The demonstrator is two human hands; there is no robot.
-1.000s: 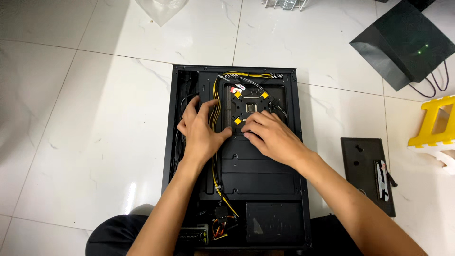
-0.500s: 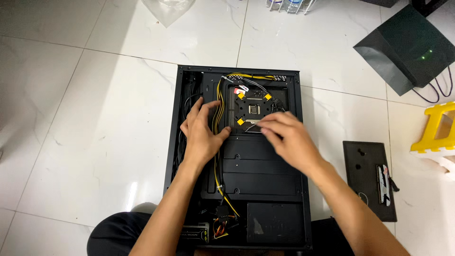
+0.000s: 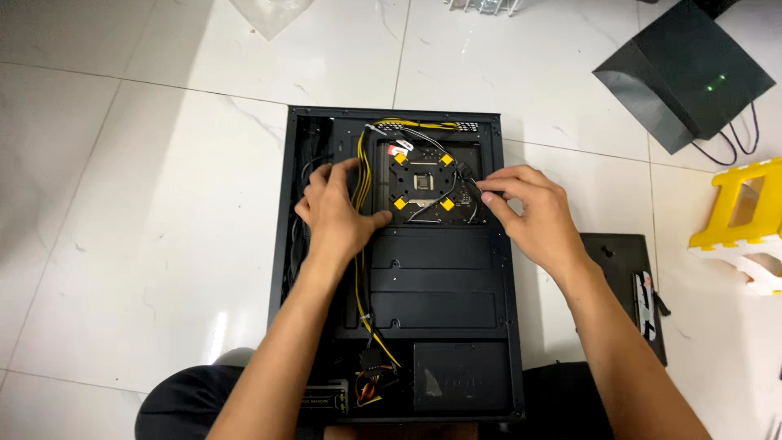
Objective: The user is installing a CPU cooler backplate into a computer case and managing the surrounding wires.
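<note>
White marble-look floor tiles (image 3: 138,212) fill the left of the view, and a black computer case (image 3: 395,269) lies flat on them with its open side up. Inside it, near the left wall, the left hand (image 3: 334,213) rests palm down, its fingers (image 3: 326,175) spread narrowly over a bundle of yellow cables (image 3: 359,281) that runs down the case toward the power supply corner. Just right of that hand sits a black square plate with four yellow corner pads (image 3: 423,181), crossed by thin grey wires. At the plate's right edge the right hand (image 3: 533,216) has its thumb and forefinger pinched shut on a small black cable connector (image 3: 470,178). Beside the case on the right lies a flat black panel (image 3: 623,285). Farther right are a black paper bag (image 3: 688,73) and a yellow step stool (image 3: 745,216).
</note>
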